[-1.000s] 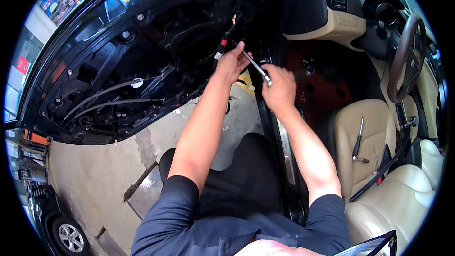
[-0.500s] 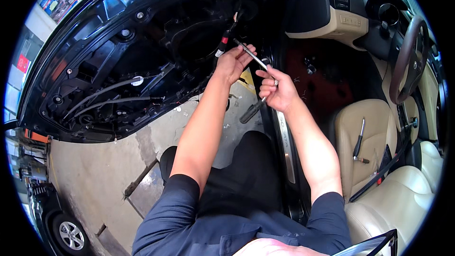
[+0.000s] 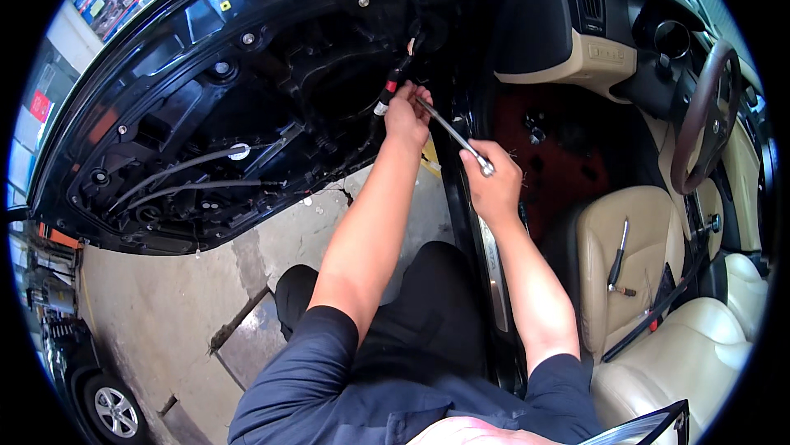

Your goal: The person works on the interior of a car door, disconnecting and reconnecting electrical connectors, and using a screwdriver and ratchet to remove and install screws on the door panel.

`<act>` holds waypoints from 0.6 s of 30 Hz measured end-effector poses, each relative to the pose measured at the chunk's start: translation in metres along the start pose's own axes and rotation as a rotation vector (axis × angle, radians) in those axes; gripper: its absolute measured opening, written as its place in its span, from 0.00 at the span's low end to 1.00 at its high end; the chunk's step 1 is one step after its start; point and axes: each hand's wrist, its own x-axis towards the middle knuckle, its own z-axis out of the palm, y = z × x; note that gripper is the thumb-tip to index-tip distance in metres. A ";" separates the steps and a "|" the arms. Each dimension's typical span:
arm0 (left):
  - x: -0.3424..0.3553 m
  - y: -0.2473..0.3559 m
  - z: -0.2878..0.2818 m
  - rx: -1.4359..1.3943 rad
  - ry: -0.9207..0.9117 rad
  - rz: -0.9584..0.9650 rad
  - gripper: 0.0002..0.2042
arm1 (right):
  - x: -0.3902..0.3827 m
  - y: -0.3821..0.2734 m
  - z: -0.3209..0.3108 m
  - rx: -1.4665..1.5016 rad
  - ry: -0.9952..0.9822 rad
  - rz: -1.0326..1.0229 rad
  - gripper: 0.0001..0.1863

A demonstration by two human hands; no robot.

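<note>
The right hand [image 3: 496, 190] has rolled over since the earlier frame, its grip wrapped round the five-o'clock end of the silver bar [image 3: 452, 133], whose eleven-o'clock end sits in the narrow grip of the left hand [image 3: 406, 122], just beside the red-banded wiring [image 3: 391, 86].

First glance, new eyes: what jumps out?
The long silver metal tool at centre, in the right hand, its far end at the left hand. Left, the big black car door, inner workings exposed. Right, a black-handled screwdriver on the beige padded seat.
</note>
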 end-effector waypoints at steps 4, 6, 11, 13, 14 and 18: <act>-0.013 -0.007 -0.007 0.009 -0.066 0.006 0.06 | 0.000 -0.032 -0.020 0.177 0.070 0.139 0.11; -0.019 -0.004 -0.015 0.048 -0.109 -0.081 0.05 | 0.022 -0.057 -0.025 0.256 0.037 0.152 0.12; -0.034 0.020 -0.039 0.147 -0.209 -0.336 0.10 | 0.078 -0.105 -0.003 0.364 0.022 0.067 0.11; -0.058 0.034 -0.028 0.269 -0.264 -0.253 0.13 | 0.091 -0.117 0.003 0.354 0.034 0.061 0.11; -0.070 0.046 -0.025 0.329 -0.281 -0.203 0.15 | 0.095 -0.121 0.008 0.354 0.040 0.039 0.11; -0.109 0.084 -0.016 0.414 -0.360 -0.121 0.22 | 0.101 -0.130 0.017 0.303 0.033 0.009 0.11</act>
